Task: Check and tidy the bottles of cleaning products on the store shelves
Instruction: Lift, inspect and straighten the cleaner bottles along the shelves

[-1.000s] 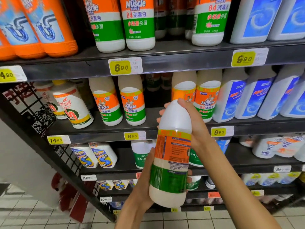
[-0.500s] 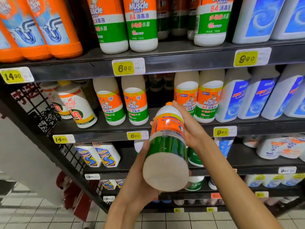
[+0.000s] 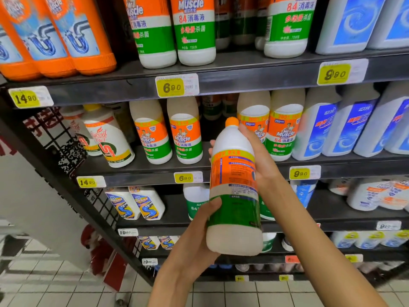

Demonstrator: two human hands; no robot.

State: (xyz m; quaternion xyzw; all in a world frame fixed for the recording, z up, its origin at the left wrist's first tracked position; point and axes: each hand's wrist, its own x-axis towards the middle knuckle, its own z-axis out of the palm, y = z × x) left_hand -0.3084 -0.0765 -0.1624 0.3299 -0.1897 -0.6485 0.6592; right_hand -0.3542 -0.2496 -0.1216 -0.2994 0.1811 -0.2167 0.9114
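I hold a white Mr Muscle disinfectant bottle (image 3: 234, 196) with an orange cap upright in front of the shelves, its back label with small print facing me. My left hand (image 3: 194, 240) grips its lower part from the left, thumb on the green band. My right hand (image 3: 259, 160) wraps round its upper part from the right. Behind it, on the second shelf (image 3: 141, 171), matching bottles (image 3: 186, 134) stand in a row with a gap in the middle.
Orange drain-cleaner bottles (image 3: 73, 38) stand on the top shelf at left, blue-labelled white bottles (image 3: 345, 127) at right. Yellow price tags (image 3: 170, 87) line the shelf edges. Lower shelves hold more bottles. A tiled floor (image 3: 55, 282) lies below.
The bottle had been tipped with its base toward me; it now stands upright again, back label facing me. Both hands kept their grip.
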